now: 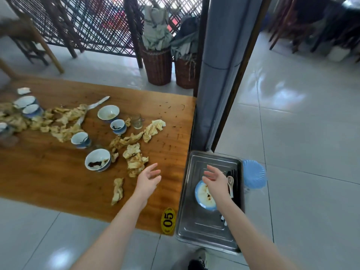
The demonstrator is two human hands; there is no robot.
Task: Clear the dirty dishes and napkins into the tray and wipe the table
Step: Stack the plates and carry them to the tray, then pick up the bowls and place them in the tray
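One dirty plate (200, 195) sits in the steel tray (196, 225) at the tabletop's (58, 178) end; bowls (98, 159), cups (118, 126) and crumpled napkins (135, 160) lie scattered. Both the left hand (149, 179) and right hand (215, 182) hover, grips wide and empty. Clearing looks barely begun, with the nearest napkins probably next.

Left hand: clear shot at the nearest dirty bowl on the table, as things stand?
Probably yes. The left hand is open and holds nothing, and the bowl sits to its left with its rim uncovered. Only low crumpled napkins lie between; nothing tall blocks the way.
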